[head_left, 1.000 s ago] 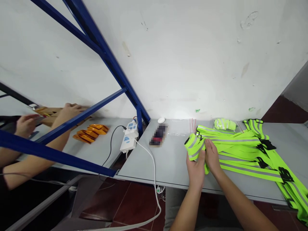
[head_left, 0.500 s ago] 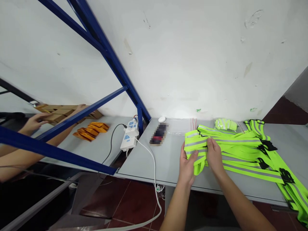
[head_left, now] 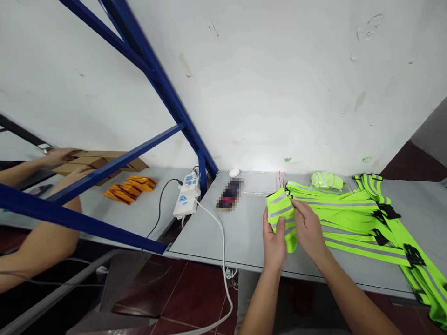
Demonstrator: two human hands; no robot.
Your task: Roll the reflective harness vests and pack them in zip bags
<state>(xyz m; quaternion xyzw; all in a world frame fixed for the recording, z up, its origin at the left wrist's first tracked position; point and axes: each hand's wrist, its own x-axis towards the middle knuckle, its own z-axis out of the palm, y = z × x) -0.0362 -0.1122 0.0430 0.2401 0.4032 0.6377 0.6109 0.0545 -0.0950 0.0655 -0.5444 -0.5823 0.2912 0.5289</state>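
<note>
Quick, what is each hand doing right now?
Left hand: closed on the folded green reflective strap, gripping its left side.
Right hand: closed on the same strap, fingers pinching its right edge.

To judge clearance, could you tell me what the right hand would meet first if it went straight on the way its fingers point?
The right hand points up-left into the folded reflective vest it grips; beyond, probably the clear plastic bag.

Your left hand (head_left: 274, 240) and right hand (head_left: 307, 226) grip a folded vest (head_left: 282, 214). It sits near the table (head_left: 223, 237)'s front edge.
</note>
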